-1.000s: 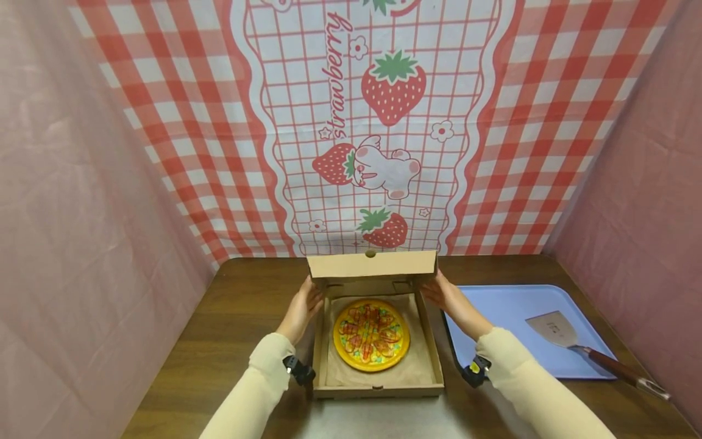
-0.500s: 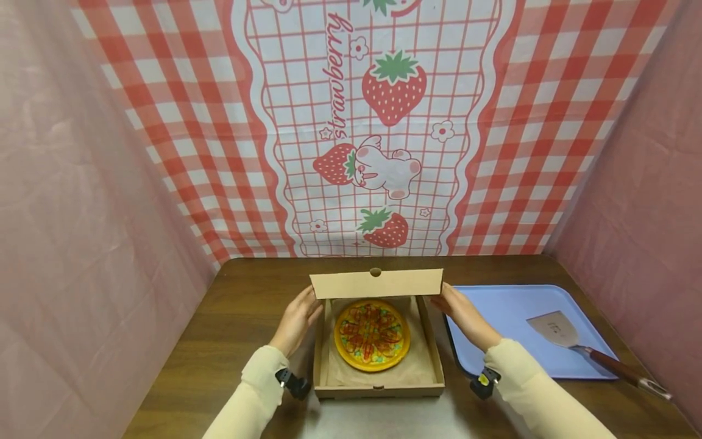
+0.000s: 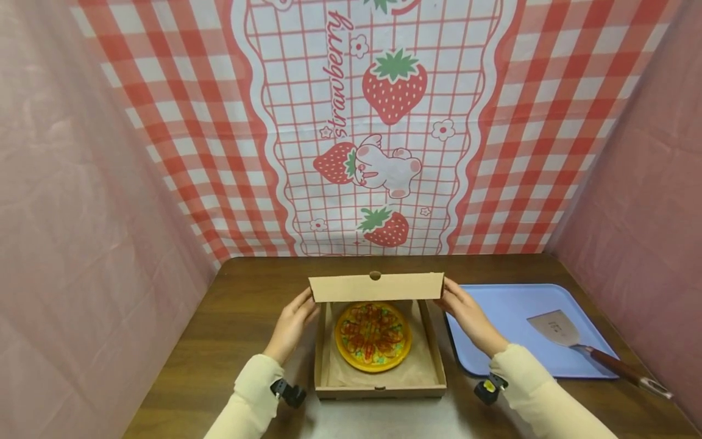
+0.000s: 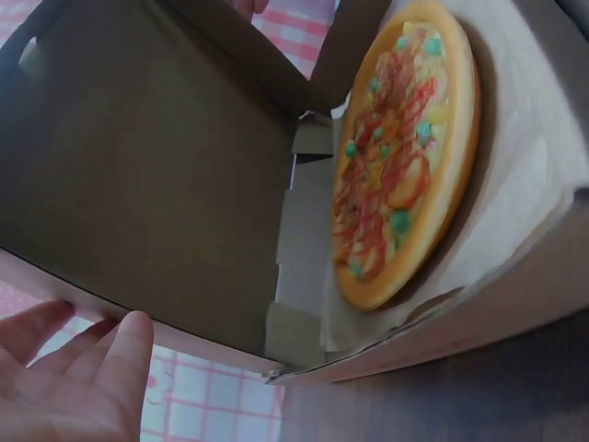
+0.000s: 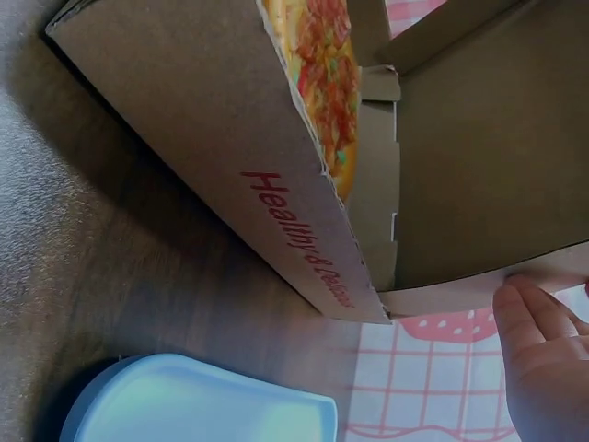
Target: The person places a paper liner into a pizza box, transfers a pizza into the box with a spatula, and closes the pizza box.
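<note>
A cardboard pizza box [image 3: 381,393] stands on the table with its lid [image 3: 377,288] raised and tilted forward over the back part. Inside, a round pizza [image 3: 373,338] with a yellow crust lies on brown paper [image 3: 419,366]. My left hand [image 3: 290,326] touches the lid's left side; in the left wrist view its fingertips [image 4: 133,331] rest against the outside of the side flap. On the opposite side, my right hand [image 3: 468,317] presses fairly straight fingers [image 5: 520,313] to the lid's right flap. The far fingers are partly hidden by the lid.
To the right lies a blue tray [image 3: 493,305], close to the box. A wide metal spatula [image 3: 556,329] rests on it, its dark handle reaching past the tray's edge. A checked strawberry cloth [image 3: 392,85] hangs behind the table [image 3: 219,329].
The lid has swung forward and down from a more upright stance, most of it in the first half second. Both hands moved with it and shifted slightly outward. The pizza stays put.
</note>
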`<state>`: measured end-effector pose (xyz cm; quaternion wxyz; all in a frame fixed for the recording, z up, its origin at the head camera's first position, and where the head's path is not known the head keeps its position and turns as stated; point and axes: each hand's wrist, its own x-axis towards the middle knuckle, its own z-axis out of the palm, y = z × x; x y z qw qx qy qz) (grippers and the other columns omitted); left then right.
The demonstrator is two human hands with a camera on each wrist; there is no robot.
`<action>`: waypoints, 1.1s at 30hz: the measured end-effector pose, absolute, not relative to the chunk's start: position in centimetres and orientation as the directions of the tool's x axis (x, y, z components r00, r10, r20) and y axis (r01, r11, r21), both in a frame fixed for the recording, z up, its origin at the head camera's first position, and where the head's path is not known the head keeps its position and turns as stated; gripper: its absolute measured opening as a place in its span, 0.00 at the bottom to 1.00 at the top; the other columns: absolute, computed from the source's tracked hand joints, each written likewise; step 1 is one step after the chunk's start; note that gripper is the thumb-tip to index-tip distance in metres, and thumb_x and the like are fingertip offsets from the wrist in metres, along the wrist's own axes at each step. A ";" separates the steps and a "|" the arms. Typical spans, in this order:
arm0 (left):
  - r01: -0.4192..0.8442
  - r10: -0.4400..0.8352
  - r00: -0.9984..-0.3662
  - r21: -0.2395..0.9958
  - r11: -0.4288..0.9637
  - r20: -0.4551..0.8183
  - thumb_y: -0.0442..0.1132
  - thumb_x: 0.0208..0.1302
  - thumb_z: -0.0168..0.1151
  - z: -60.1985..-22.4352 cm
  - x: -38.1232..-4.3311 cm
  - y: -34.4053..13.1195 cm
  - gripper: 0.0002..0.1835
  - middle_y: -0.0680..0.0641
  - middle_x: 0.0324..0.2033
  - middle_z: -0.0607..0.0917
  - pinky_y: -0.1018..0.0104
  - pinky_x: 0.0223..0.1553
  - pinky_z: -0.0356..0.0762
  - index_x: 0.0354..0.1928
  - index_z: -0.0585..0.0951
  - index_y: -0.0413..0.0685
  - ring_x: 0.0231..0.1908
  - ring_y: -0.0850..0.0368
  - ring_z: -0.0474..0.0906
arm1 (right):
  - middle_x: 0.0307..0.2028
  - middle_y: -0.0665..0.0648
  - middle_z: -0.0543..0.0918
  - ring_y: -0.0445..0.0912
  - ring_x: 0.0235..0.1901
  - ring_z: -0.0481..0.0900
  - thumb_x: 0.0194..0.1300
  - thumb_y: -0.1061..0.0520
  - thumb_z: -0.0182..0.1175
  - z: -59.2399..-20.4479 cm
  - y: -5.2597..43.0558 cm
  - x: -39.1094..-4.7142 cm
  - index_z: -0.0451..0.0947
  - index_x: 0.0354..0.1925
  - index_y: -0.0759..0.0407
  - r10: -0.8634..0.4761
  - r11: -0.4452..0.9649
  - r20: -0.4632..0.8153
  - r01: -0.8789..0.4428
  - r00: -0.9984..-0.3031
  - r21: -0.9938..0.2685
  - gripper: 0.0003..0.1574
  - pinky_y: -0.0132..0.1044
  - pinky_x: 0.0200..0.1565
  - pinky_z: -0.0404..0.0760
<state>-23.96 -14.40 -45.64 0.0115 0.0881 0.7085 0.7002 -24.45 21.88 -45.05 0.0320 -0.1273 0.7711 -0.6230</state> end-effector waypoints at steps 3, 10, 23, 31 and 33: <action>0.144 0.131 -0.982 0.987 0.065 0.134 0.35 0.76 0.42 -45.3 -23.3 -14.4 0.27 0.26 0.68 0.64 0.53 0.64 0.71 0.71 0.58 0.25 0.65 0.32 0.67 | 0.71 0.65 0.62 0.23 0.55 0.72 0.78 0.44 0.41 -45.1 22.0 -24.1 0.53 0.75 0.60 -0.239 0.176 0.145 -0.189 -0.960 -0.966 0.36 0.20 0.56 0.71; 0.226 0.209 -0.958 0.967 0.116 0.199 0.49 0.80 0.33 -44.8 -22.1 -14.5 0.29 0.35 0.74 0.58 0.41 0.66 0.65 0.76 0.56 0.45 0.71 0.36 0.58 | 0.72 0.71 0.56 0.24 0.60 0.68 0.81 0.43 0.27 -44.7 22.8 -22.6 0.45 0.76 0.67 -0.388 0.083 0.211 -0.262 -0.897 -0.961 0.38 0.18 0.58 0.67; 0.205 0.204 -0.968 0.926 0.316 0.144 0.48 0.70 0.58 -45.1 -20.5 -14.5 0.38 0.42 0.76 0.56 0.38 0.69 0.58 0.77 0.54 0.60 0.72 0.37 0.56 | 0.65 0.74 0.69 0.23 0.54 0.72 0.73 0.57 0.54 -44.5 22.6 -21.5 0.48 0.76 0.61 -0.378 0.310 0.152 -0.280 -0.913 -0.909 0.41 0.23 0.52 0.76; 0.206 0.246 -0.959 0.941 0.267 0.140 0.44 0.67 0.63 -46.4 -20.1 -14.8 0.42 0.34 0.73 0.60 0.41 0.65 0.65 0.77 0.53 0.55 0.68 0.35 0.64 | 0.67 0.73 0.67 0.54 0.63 0.74 0.68 0.53 0.62 -44.9 22.9 -20.9 0.51 0.76 0.61 -0.375 0.415 0.111 -0.274 -0.920 -0.868 0.47 0.27 0.55 0.76; 0.207 0.254 -0.958 0.939 0.277 0.136 0.44 0.66 0.64 -46.6 -20.1 -14.9 0.43 0.34 0.73 0.59 0.40 0.66 0.63 0.77 0.52 0.55 0.69 0.36 0.63 | 0.68 0.72 0.66 0.62 0.64 0.71 0.65 0.53 0.64 -45.0 22.9 -20.7 0.50 0.76 0.60 -0.376 0.424 0.097 -0.264 -0.922 -0.866 0.50 0.34 0.57 0.78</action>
